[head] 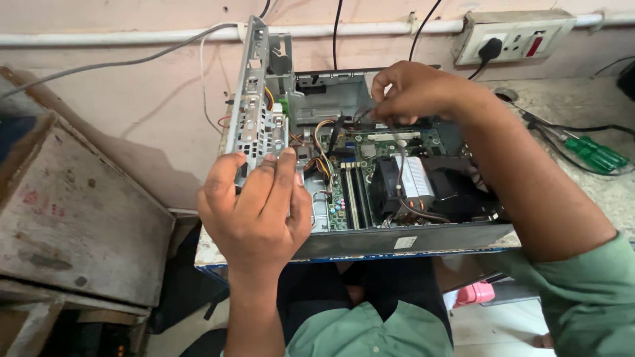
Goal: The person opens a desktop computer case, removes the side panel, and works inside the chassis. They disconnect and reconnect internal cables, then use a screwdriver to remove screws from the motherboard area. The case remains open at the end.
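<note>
An open desktop computer case [397, 239] lies on a table, showing its green motherboard [390, 142], memory sticks and a silver heatsink [417, 177]. My left hand [254, 208] grips the lower edge of a grey metal drive cage [254, 112] that is swung up at the case's left end. My right hand [413, 89] reaches over the far side of the board, fingers pinched on a thin dark cable [399, 149] that runs down past the heatsink. Coloured wires bunch beside the cage.
A green-handled screwdriver [595, 153] lies on the table at the right. A wall socket box [516, 36] with a black plug sits behind the case, cables hanging from above. A worn wooden box [73, 211] stands at the left. A pink object [475, 294] is below the table.
</note>
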Available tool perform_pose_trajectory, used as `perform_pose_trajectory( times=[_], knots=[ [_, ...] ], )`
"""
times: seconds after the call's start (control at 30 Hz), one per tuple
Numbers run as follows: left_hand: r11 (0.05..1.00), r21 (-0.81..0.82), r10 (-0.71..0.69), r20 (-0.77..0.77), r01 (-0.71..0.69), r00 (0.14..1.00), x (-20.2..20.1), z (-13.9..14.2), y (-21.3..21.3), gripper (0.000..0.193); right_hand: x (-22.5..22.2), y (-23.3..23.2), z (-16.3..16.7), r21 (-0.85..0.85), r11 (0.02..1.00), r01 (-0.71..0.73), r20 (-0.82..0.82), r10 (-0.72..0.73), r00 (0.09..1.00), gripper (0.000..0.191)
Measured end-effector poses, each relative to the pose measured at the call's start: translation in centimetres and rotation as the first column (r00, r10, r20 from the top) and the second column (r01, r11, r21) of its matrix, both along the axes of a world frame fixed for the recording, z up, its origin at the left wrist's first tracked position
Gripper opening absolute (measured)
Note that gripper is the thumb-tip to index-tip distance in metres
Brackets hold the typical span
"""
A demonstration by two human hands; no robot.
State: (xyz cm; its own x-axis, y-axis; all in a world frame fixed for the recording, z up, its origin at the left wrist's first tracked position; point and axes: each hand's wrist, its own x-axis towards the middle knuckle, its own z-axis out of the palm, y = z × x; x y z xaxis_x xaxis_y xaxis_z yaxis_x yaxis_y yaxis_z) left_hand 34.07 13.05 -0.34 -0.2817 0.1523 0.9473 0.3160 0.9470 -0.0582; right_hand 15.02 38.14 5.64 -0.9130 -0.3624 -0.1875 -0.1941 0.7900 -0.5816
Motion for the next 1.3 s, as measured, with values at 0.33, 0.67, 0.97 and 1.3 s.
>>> perform_pose_trajectory(
  times=[0.33,0.67,0.97,1.3],
  knots=[
    [1.0,-0.005,-0.004,0.01,0.004,1.0,0.0,-0.2,-0.1,0.026,1.6,-0.9,-0.5,-0.254,0.809,-0.53,0.307,0.587,0.749,0.024],
    [1.0,-0.003,0.007,-0.002,-0.007,1.0,0.2,0.2,0.3,0.027,3.8,0.3,2.1,-0.211,0.737,-0.642,0.352,0.67,0.654,0.022],
    [0.999,-0.018,0.032,-0.011,-0.032,0.999,0.3,0.7,0.3,0.025,8.4,1.0,1.0,0.023,0.853,-0.521,0.044,0.52,0.853,0.013],
    [0.999,-0.009,0.034,0.023,-0.034,0.999,0.3,-0.6,0.2,0.024,7.7,6.9,-4.6,-0.717,0.69,-0.099,0.163,0.304,0.939,0.021]
  ],
)
